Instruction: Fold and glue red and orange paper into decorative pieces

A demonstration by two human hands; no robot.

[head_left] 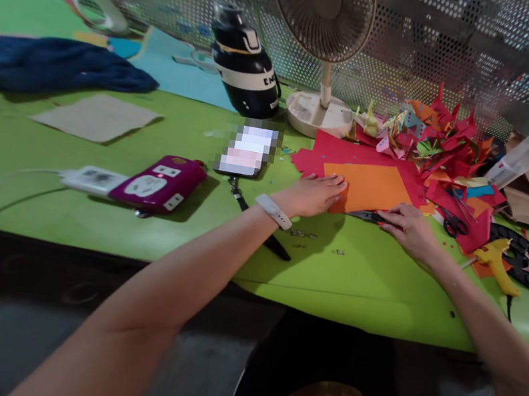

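Observation:
My left hand [313, 195] lies flat on the left edge of an orange sheet of paper [373, 182], fingers stretched out. The orange sheet rests on larger red paper [331, 148]. At the sheet's near edge, my right hand [410, 229] is closed round the handle end of a dark pointed tool with red on it [367, 216]. The tool points left along the paper's lower edge; its exact kind is hard to make out. Just right of the papers lies a pair of black-handled scissors [455, 225].
Folded paper pieces [438, 132] are heaped behind the red paper. A fan [320, 109], black bottle [249, 77] and phone [247, 150] stand or lie left of them. A yellow glue gun [495, 260] lies right, a purple power strip [160, 184] left, on the green table [217, 237].

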